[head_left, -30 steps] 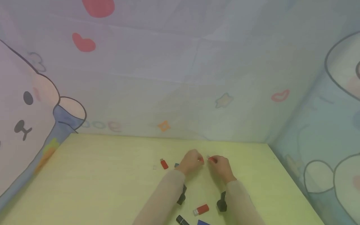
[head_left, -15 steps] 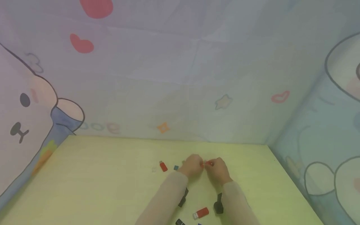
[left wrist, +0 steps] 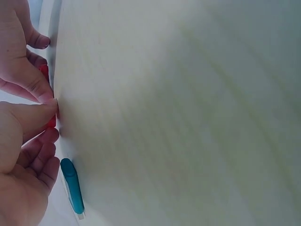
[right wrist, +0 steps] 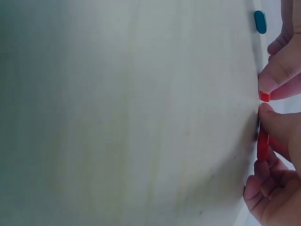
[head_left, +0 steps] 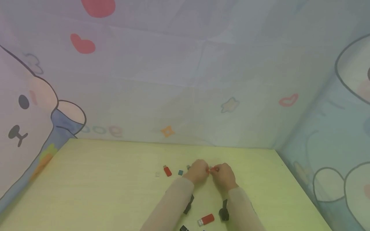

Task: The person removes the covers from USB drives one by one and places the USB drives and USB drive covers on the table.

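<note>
In the head view my left hand (head_left: 198, 170) and right hand (head_left: 224, 175) are close together over the far part of the table. My left thumb and fingers pinch a small red cap (right wrist: 265, 96). Between the thumb and fingers of my right hand is a red USB flash drive (right wrist: 262, 146), its connector end turned toward the cap. Whether cap and drive touch is hidden by the fingertips. Beside my left hand lies a teal flash drive (left wrist: 72, 186), mostly covered by that hand in the head view.
On the pale table (head_left: 115, 183) lie a red flash drive (head_left: 167, 171), a small blue piece (head_left: 180, 172), and a pale clear piece (head_left: 157, 174). Nearer are another red flash drive (head_left: 206, 219) and dark objects (head_left: 224, 211) by the forearms. A printed cloth (head_left: 185, 80) stands behind.
My hands have come together, bringing the red drive up to the red cap; over the last half second they barely move. The view has shifted slightly.
</note>
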`<state>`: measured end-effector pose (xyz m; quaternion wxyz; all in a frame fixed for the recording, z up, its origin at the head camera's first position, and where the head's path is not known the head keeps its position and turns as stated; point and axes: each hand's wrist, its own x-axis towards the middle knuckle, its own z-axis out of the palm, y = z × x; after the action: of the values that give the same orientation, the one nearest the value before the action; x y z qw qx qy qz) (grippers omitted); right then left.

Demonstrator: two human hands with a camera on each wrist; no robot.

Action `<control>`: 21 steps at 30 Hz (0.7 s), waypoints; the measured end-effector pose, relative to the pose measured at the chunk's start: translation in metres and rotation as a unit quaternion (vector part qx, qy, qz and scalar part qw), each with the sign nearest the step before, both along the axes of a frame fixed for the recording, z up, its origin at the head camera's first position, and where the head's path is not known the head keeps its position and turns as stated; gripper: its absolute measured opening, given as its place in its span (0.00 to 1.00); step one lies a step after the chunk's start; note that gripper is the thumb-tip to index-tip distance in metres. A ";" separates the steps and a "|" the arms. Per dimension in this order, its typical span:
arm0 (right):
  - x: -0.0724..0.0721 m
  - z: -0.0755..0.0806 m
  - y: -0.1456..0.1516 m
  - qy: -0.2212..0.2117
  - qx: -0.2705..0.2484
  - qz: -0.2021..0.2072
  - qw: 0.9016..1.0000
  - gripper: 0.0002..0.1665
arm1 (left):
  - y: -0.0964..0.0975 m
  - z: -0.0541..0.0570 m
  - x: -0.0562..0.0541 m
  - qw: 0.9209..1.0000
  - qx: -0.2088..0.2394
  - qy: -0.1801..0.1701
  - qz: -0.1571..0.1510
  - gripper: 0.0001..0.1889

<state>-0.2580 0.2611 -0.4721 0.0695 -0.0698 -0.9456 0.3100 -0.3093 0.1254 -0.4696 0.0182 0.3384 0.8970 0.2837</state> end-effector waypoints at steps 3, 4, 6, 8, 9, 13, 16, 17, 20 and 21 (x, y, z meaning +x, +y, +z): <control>0.000 -0.001 0.000 0.002 0.005 0.003 1.000 0.11 | 0.000 -0.001 -0.001 1.000 -0.001 0.006 -0.006 0.13; 0.000 -0.001 0.001 0.001 0.005 0.003 1.000 0.11 | 0.000 -0.001 -0.002 1.000 -0.005 0.011 -0.007 0.14; -0.001 -0.002 0.001 0.001 0.004 0.002 1.000 0.12 | 0.000 -0.002 -0.002 1.000 -0.010 0.021 -0.009 0.14; -0.002 -0.002 0.001 0.003 0.007 0.001 1.000 0.12 | -0.001 -0.001 -0.002 1.000 -0.009 0.029 -0.009 0.14; -0.002 -0.003 0.001 0.004 0.007 0.000 1.000 0.11 | -0.001 -0.001 -0.002 0.999 -0.010 0.031 -0.008 0.14; -0.003 -0.005 0.001 0.016 0.006 0.000 1.000 0.10 | -0.001 -0.003 -0.003 0.999 -0.005 0.030 -0.011 0.13; -0.002 -0.005 0.001 0.024 0.005 0.006 1.000 0.09 | -0.001 -0.004 -0.003 0.999 -0.009 0.033 -0.013 0.15; -0.001 -0.004 0.002 0.023 0.005 0.009 1.000 0.10 | -0.001 -0.004 -0.003 0.999 -0.010 0.032 -0.013 0.16; 0.002 -0.003 0.004 0.026 0.004 0.019 0.999 0.11 | -0.001 -0.003 -0.002 1.000 -0.009 0.028 -0.010 0.19; 0.004 -0.001 0.004 0.026 0.001 0.021 0.999 0.13 | -0.002 -0.001 -0.001 1.000 -0.007 0.026 -0.010 0.20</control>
<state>-0.2544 0.2656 -0.4734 0.0878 -0.0419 -0.9450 0.3124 -0.3102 0.1235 -0.4703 0.0002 0.3547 0.8958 0.2679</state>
